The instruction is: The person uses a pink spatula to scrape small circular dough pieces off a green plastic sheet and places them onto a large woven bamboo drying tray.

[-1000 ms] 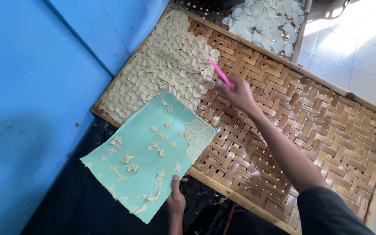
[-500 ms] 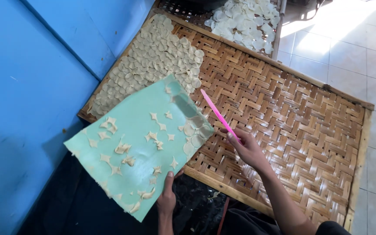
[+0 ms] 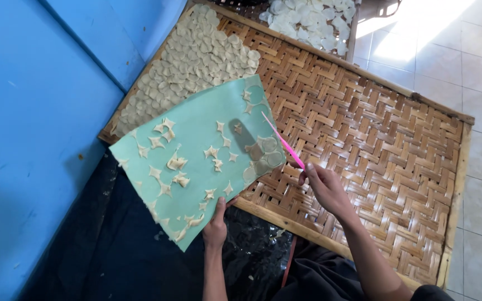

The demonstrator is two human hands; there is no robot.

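A view from above onto a person's two bare hands working over a large woven bamboo tray set on a tiled floor, with a blue wall along the left. The left hand, at the near edge of the scene, pinches the near edge of a pale green sheet — thumb on top, fingers beneath — and holds it tilted over the tray's near-left corner. The sheet is dotted with small star-shaped dough scraps and, toward its right edge, a few thin round discs that lie flat on it. The right hand, to the right of the sheet and just beyond its near-right corner, is closed around a slim pink stick. The stick's long axis runs from the hand up and to the far left, and its tip lies over the sheet's right edge, close by the discs; whether it touches one cannot be told. So the discs lie to the far left of the right hand, along the line of the stick, and the right hand is the nearer of the two to them. On the far-left part of the tray, many pale discs lie in close, overlapping rows. Beyond the far edge, a second tray holds whiter rounds. Dark cloth covers the near-left floor.
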